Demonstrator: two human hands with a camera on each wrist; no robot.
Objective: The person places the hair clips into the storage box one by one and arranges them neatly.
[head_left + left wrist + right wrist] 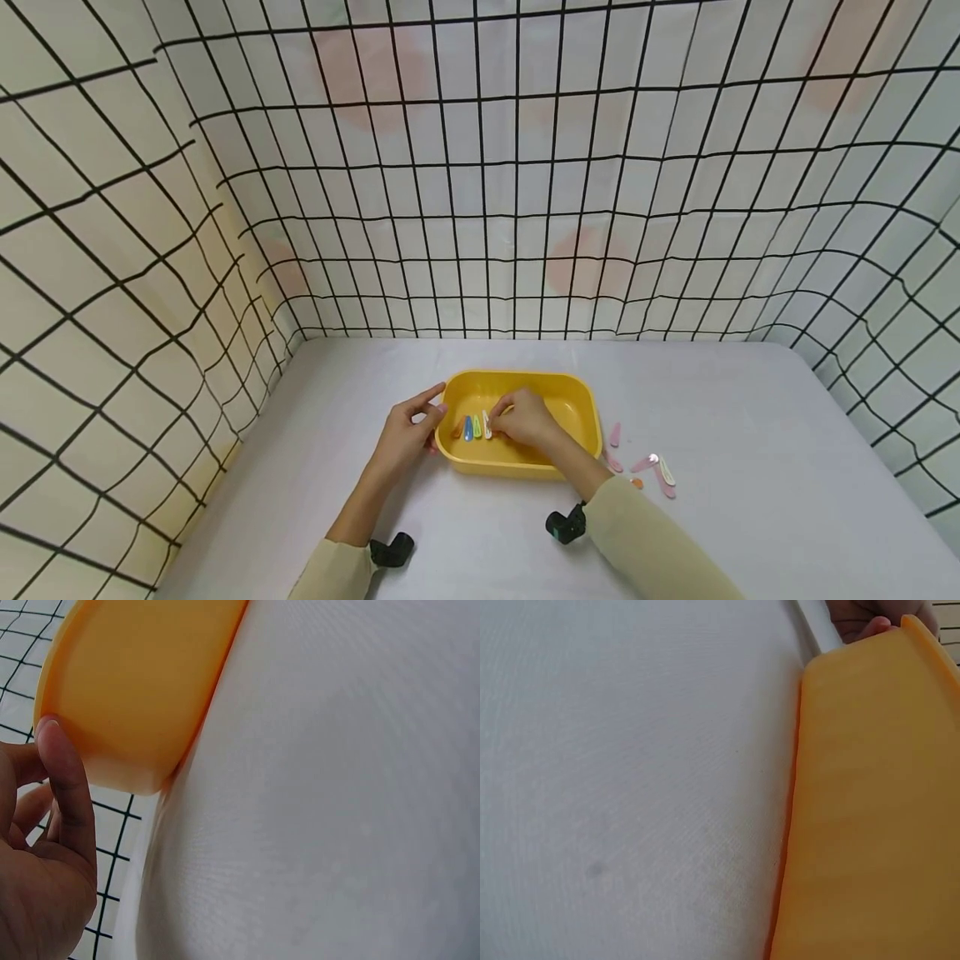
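Note:
A yellow tray [517,468] stands on the white table. My left hand [405,429] holds its left end, and in the left wrist view the thumb [64,772] lies against the tray's rim. Inside the tray, my right hand [525,417] pinches a white hair clip [487,427] with its fingertips. To the left of that clip, a green hair clip [477,427], a blue hair clip [468,428] and an orange hair clip [458,427] lie in a row. The right wrist view shows the tray's outer wall [877,787], which hides the right hand's fingers.
Right of the tray lie several loose hair clips: a pink clip [615,434], a cream clip [667,472], an orange clip [637,483] and other pink ones. A black wire grid [517,212] rises behind the table [750,467] and along both sides.

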